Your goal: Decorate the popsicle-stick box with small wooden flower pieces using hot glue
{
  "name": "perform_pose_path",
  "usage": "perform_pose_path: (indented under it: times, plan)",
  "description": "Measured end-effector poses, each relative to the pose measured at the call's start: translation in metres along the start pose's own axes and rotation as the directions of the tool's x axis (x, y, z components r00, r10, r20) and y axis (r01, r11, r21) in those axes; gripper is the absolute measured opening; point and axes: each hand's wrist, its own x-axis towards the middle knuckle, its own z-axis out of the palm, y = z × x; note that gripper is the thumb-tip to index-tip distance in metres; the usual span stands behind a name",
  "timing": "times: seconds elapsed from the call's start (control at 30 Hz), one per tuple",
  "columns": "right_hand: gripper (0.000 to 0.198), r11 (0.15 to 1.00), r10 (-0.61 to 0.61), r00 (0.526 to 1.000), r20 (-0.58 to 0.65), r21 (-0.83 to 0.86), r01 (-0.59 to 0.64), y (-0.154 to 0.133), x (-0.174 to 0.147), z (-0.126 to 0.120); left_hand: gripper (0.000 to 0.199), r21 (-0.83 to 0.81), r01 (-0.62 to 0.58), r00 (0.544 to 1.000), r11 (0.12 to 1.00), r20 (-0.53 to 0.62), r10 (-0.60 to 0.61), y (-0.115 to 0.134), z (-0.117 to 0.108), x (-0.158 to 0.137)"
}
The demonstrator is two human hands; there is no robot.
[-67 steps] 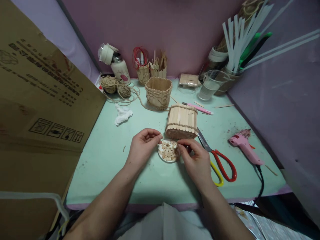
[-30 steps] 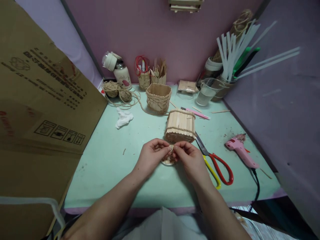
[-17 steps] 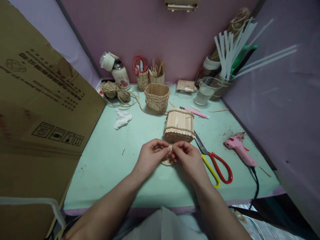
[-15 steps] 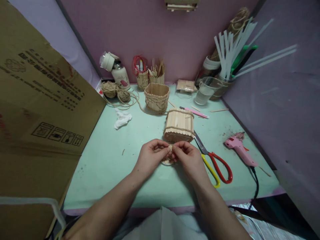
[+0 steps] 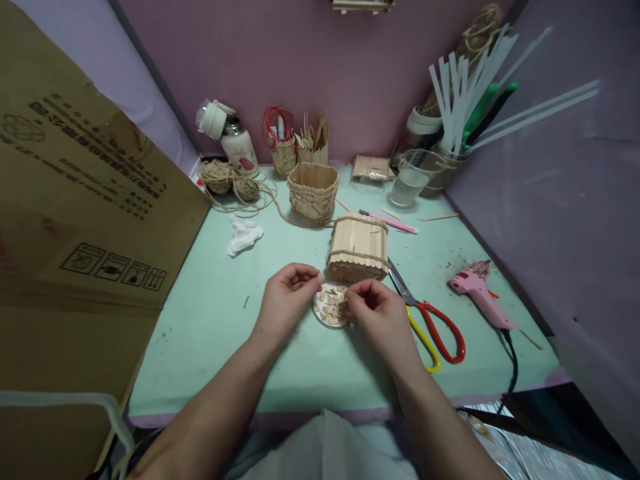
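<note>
Between my two hands a small round white dish [image 5: 332, 323] lies on the table, holding several little chips of thin wood [image 5: 330, 303]. My left hand [image 5: 287, 300] is at the dish's left edge, thumb and fingers pinched on what looks like a small pale wood chip [image 5: 321, 277]. Over the right edge of the dish my right hand [image 5: 377, 310] is also pinched; what its fingertips hold is too small to make out. Just behind the dish stands a box covered in wooden sticks [image 5: 357, 240], with twine bands around it.
Scissors [image 5: 423, 308] with red and yellow handles lie right of my right hand. A pink glue gun [image 5: 480, 300] rests farther right. Behind are an open wooden basket [image 5: 313, 197], a pink craft knife [image 5: 393, 221], twine [image 5: 225, 183] and a plastic cup [image 5: 410, 183]. Crumpled tissue [image 5: 244, 235] lies left.
My hands have moved apart from a shared pinch on a small pale piece above the dish. My left hand went left and slightly away from me, uncovering the dish and its chips.
</note>
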Motion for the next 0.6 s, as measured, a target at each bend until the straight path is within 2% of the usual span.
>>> perform_pose_path:
  times: [0.03,0.1,0.17,0.33,0.43,0.5,0.6]
  plan:
    - [0.011,0.989,-0.064,0.998,-0.001,-0.137,0.063,0.0,0.0,-0.002,0.02,-0.015,-0.024,0.999,1.0,-0.037,0.023,0.002,-0.002,0.002]
    - [0.013,0.911,-0.184,0.982,0.032,-0.371,0.183,0.001,-0.001,-0.005,0.02,-0.035,-0.053,0.995,0.998,-0.082,0.05,0.005,-0.006,0.004]
    - [0.015,0.832,-0.275,0.958,0.081,-0.479,0.279,0.003,-0.001,-0.006,0.02,-0.038,-0.059,0.995,0.998,-0.087,0.056,0.006,-0.007,0.005]
    - [0.017,0.739,-0.385,0.899,0.207,-0.515,0.435,0.004,0.0,0.006,0.019,-0.043,-0.056,0.997,0.997,-0.064,0.053,0.005,-0.007,0.004]
    - [0.019,0.639,-0.415,0.864,0.284,-0.585,0.499,0.003,0.002,0.014,0.018,-0.052,-0.054,0.997,0.997,-0.064,0.051,0.004,-0.008,0.004]
    - [0.019,0.585,-0.417,0.854,0.312,-0.627,0.515,0.003,0.004,0.018,0.019,-0.059,-0.052,0.997,0.997,-0.067,0.048,0.004,-0.008,0.005]
    - [0.018,0.558,-0.423,0.855,0.299,-0.658,0.506,0.005,0.007,0.02,0.02,-0.063,-0.048,0.997,0.997,-0.058,0.044,0.004,-0.008,0.005]
